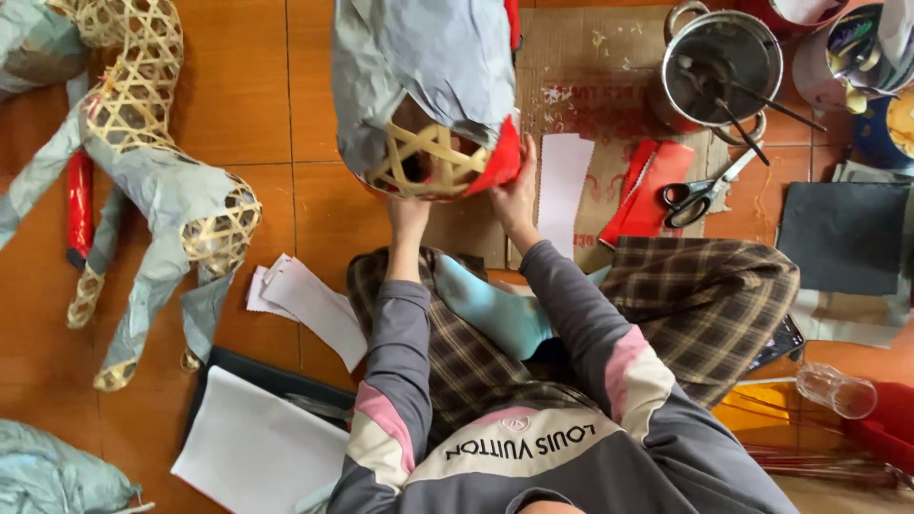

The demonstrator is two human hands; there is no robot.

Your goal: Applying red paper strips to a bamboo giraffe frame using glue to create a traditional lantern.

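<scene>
- Closest to the lens sits the person's own lap: grey sleeves with pink and cream panels, plaid trousers (705, 305) crossed on the orange tile floor (238, 105), and one light-blue sock (500, 309) between the forearms.
- Just beyond the knees stands a woven bamboo frame (428, 86), mostly covered in grey paper, with a patch of bare lattice at its lower end and a red paper piece (503, 160) at the right of that opening.
- The right hand (516, 195) presses flat against the red paper piece, fingers spread on it rather than closed round anything.
- The left hand (407, 211) touches the underside of the frame; its fingers are hidden, so the grip cannot be told.
- Left of the frame lies a second bamboo figure (157, 190), partly papered, with leg-like limbs.
- Right of the frame, on flattened cardboard (571, 57), lie a white strip (562, 186), red sheets (652, 186) and scissors (700, 195).
- Farther right of the frame stands a metal pot (721, 67) with sticks in it.
- Nearer than the frame, on the left, white paper sheets (252, 447) lie on the floor.
</scene>
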